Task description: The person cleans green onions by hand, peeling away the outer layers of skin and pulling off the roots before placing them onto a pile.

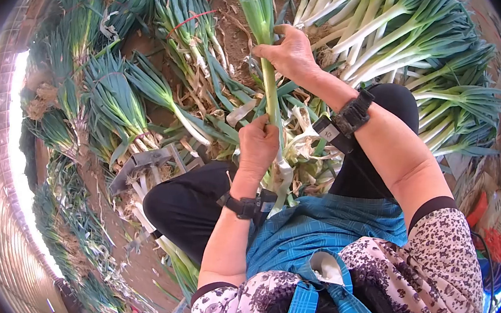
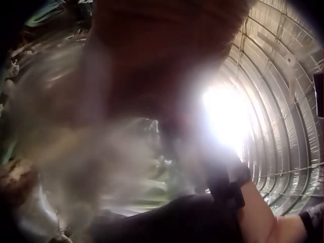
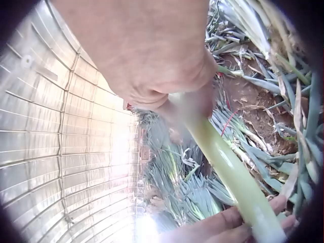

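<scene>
A long, thick green onion [image 1: 271,91] stands between both hands in the head view, its bright green leaves at the far end and its pale stalk running toward the lap. My right hand [image 1: 295,54] pinches it just below the leaves, thumb on one side and fingers on the other. Lower on the stalk, my left hand [image 1: 258,145] grips it with curled fingers. In the right wrist view the smooth pale stalk [image 3: 228,167] passes from my right hand [image 3: 152,61] down to the left hand's fingers [image 3: 223,220]. Blur and glare hide the left hand's work in its wrist view.
Peeled green onions [image 1: 385,33] with white stalks are piled at the far right. Several bundles [image 1: 111,90] lie on the soil to the left. Stripped leaves [image 1: 307,141] lie between the knees. A small metal-legged stool [image 1: 146,164] stands by the left knee.
</scene>
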Motion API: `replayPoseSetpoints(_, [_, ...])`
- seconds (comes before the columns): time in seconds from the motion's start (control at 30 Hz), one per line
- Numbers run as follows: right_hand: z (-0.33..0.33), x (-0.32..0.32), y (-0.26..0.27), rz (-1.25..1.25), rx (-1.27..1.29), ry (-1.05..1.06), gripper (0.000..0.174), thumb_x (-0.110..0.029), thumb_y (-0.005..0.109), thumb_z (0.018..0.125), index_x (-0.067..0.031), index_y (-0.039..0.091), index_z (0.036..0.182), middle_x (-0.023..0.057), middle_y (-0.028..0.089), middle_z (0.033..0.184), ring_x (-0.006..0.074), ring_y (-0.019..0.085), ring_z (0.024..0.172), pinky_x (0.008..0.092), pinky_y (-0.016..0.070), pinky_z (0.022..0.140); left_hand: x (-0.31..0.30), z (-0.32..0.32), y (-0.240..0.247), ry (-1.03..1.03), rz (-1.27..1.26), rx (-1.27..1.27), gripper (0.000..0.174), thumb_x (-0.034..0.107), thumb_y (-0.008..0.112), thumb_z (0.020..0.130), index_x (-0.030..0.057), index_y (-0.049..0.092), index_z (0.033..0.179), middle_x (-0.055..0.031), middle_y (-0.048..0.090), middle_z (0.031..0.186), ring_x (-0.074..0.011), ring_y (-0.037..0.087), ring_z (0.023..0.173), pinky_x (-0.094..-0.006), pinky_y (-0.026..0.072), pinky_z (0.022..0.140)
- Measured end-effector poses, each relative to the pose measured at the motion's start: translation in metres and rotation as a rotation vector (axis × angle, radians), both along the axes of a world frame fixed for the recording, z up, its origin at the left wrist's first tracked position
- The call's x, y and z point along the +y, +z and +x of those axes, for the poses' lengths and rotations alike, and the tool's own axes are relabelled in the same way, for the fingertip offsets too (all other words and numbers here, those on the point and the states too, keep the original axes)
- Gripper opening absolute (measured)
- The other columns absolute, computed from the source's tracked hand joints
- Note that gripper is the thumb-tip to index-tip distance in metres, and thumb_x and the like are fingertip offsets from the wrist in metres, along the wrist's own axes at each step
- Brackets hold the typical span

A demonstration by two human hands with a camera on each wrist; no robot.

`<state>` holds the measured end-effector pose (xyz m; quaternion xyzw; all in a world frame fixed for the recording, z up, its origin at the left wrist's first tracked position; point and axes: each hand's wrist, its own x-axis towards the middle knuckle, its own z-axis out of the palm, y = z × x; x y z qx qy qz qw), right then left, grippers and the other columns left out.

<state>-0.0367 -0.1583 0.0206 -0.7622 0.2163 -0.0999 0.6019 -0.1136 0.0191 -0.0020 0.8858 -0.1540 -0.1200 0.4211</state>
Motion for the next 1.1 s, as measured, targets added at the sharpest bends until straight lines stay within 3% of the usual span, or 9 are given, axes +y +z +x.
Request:
replayPoseSetpoints(0.1, [0.001,-0.003,-0.004,0.063,-0.047,-0.061,0.051,-0.025,0.078,0.068,0.0073,0.059,0.103,0.0177,0.065,0.085,0.0248,0.064,0.080,0.0338,0.0506,0.076,0.001,-0.005,-0.005,0.100,-0.057,0.016,0.018,0.007,0.051,0.080,-0.0067,0.062,0.082,-0.0166,0.058,0.062,-0.0208,0.055,0.052,-0.0337,0.0463,0.055])
replayPoseSetpoints(0.17, [0.004,-0.007,-0.007,0.049,-0.078,-0.093,0.049,-0.020,0.076,0.071,0.0074,0.057,0.108,0.0150,0.065,0.082,0.0224,0.064,0.074,0.0328,0.0514,0.069,0.001,-0.002,-0.005,0.451,-0.728,0.594,0.017,0.004,0.048,0.082,-0.0042,0.060,0.090,-0.0127,0.061,0.071,-0.0199,0.058,0.060,-0.0327,0.0488,0.059])
replayPoseSetpoints(0.27, [0.006,-0.008,0.002,0.555,-0.143,-0.277,0.037,-0.011,0.069,0.078,0.0036,0.058,0.110,0.0089,0.060,0.073,0.0148,0.057,0.055,0.0291,0.0475,0.049,-0.006,-0.001,-0.003,0.889,-1.129,0.892,0.018,0.003,0.045,0.084,-0.0009,0.055,0.097,-0.0066,0.057,0.075,-0.0145,0.054,0.060,-0.0287,0.0473,0.056])
replayPoseSetpoints(0.4, [0.009,-0.021,0.001,0.592,-0.205,-0.365,0.025,-0.014,0.063,0.085,0.0023,0.059,0.104,0.0045,0.054,0.065,0.0114,0.051,0.048,0.0273,0.0419,0.044,0.023,-0.011,-0.022,0.700,-1.241,0.991,0.017,0.003,0.044,0.084,-0.0003,0.052,0.098,-0.0029,0.050,0.070,-0.0102,0.046,0.055,-0.0248,0.0413,0.051])
replayPoseSetpoints(0.6, [0.015,-0.031,-0.002,0.563,-0.274,-0.416,0.020,-0.016,0.061,0.087,0.0014,0.063,0.097,0.0031,0.053,0.062,0.0102,0.048,0.046,0.0281,0.0390,0.043,0.036,-0.032,0.001,0.387,-0.530,0.790,0.009,0.010,0.052,0.086,0.0025,0.057,0.086,0.0020,0.048,0.063,-0.0085,0.041,0.049,-0.0253,0.0366,0.046])
replayPoseSetpoints(0.67, [0.014,-0.026,-0.003,0.557,-0.254,-0.402,0.020,-0.016,0.061,0.087,0.0015,0.063,0.097,0.0030,0.053,0.062,0.0101,0.048,0.047,0.0282,0.0387,0.042,0.027,-0.032,0.002,-0.033,-0.312,0.202,0.017,0.016,0.059,0.086,0.0016,0.057,0.076,-0.0044,0.052,0.058,-0.0181,0.048,0.047,-0.0317,0.0398,0.047])
replayPoseSetpoints(0.8, [0.014,-0.037,0.005,0.513,-0.242,-0.457,0.020,-0.016,0.061,0.087,0.0012,0.063,0.098,0.0043,0.055,0.065,0.0101,0.049,0.049,0.0272,0.0386,0.042,0.033,-0.036,0.006,-0.206,0.042,-0.113,0.025,0.019,0.066,0.082,-0.0002,0.057,0.069,-0.0216,0.055,0.065,-0.0412,0.054,0.062,-0.0429,0.0433,0.054])
replayPoseSetpoints(1.0, [0.013,-0.069,0.014,0.707,-0.277,-0.399,0.023,-0.020,0.056,0.093,0.0024,0.053,0.099,0.0099,0.060,0.078,0.0155,0.050,0.053,0.0307,0.0442,0.046,0.114,-0.061,-0.013,-0.117,0.210,0.162,0.021,0.018,0.068,0.079,0.0006,0.059,0.072,-0.0165,0.060,0.068,-0.0336,0.060,0.063,-0.0382,0.0480,0.060])
replayPoseSetpoints(1.1, [0.005,-0.058,0.021,0.951,-0.218,-0.319,0.021,-0.019,0.047,0.097,-0.0017,0.041,0.106,0.0141,0.055,0.088,0.0166,0.050,0.061,0.0299,0.0431,0.051,0.074,-0.026,0.022,-0.146,0.055,-0.368,0.021,0.017,0.065,0.084,-0.0019,0.065,0.091,-0.0098,0.066,0.088,-0.0284,0.062,0.081,-0.0335,0.0489,0.072])
